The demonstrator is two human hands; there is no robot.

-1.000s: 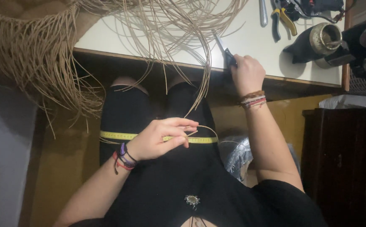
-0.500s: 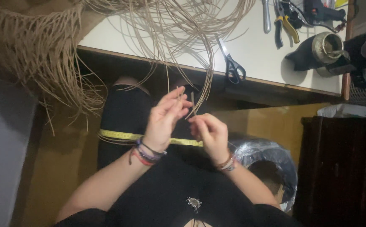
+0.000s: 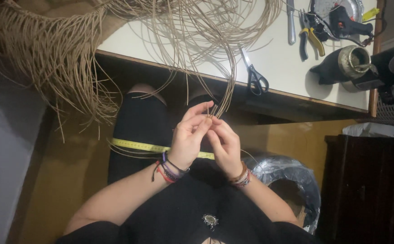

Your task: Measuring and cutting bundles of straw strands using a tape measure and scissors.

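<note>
Now that the black-handled scissors (image 3: 254,77) lie back on the white counter (image 3: 278,54), I see my left hand (image 3: 188,138) and right hand (image 3: 224,142) together, both pinching the thin tan reed strands (image 3: 215,110).

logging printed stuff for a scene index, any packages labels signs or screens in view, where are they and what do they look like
No package, sign or screen shows.
Measuring tape: the only printed thing, a thin yellow band with small dark marks lying across the person's lap, passing behind the left hand and right hand, which pinch the ends of tan reed strands.
Anything printed on the tools on the white table is too small to tell.
</note>
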